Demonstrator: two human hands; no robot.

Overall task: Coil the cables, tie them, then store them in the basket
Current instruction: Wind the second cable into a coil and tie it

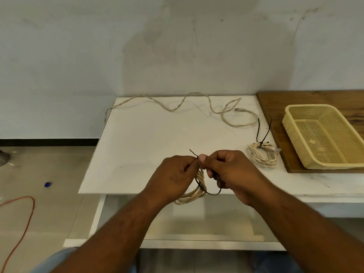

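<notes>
Over the table's front edge I hold a coiled cream cable (194, 195), which hangs between my hands. A thin black tie (204, 191) loops around the coil. My left hand (175, 174) grips the coil and pinches one end of the tie. My right hand (230, 172) pinches the tie's other part, thumb tip up. A second cream coil (263, 154) bound with a black tie lies on the table to the right. An uncoiled cream cable (177, 108) snakes along the table's far edge. The yellow perforated basket (295, 142) stands at the right.
The white table (147, 144) stands against a pale wall. A wooden board (275, 107) under the basket covers the right side. On the floor at left lie an orange cord (25, 219) and a small blue object (47, 184).
</notes>
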